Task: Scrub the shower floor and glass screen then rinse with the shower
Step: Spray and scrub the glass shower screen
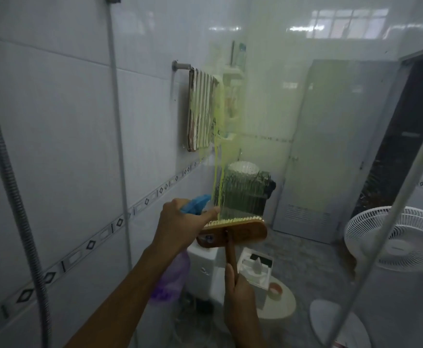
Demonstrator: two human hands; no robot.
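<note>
Bristles of a wooden scrub brush (240,233) pressed against the glass screen (318,121) just below the middle of the frame. The brush head lay crosswise and its handle ran down toward the lower centre. The right hand (240,295) gripped that handle near its lower end, fingers curled round it and the thumb laid along the wood. The left hand (178,222), slightly left of centre, was wrapped round the neck of a spray bottle (172,280). The bottle's blue trigger head stuck out above the knuckles toward the glass, and its pale purple body hung below the wrist. The forefinger of that hand stretched toward the left end of the brush head; whether it touched could not be told.

Yellow-green cleaner (219,159) ran down the glass in a tall band from the upper centre to the bristles, thick along its left edge and thinning to a haze on the right.

A striped towel (201,111) hung from a rail at the left of that band. A dark container with a white top (250,189) showed through the streaks just above the brush, and a white toilet cistern (205,270) sat below it. A grey door (331,146) stood right of centre, and a white fan (396,237) was at the right edge. A ribbed shower hose (12,192) ran down the left edge, in front of the white tiled wall (55,96) with its diamond-patterned border.
</note>
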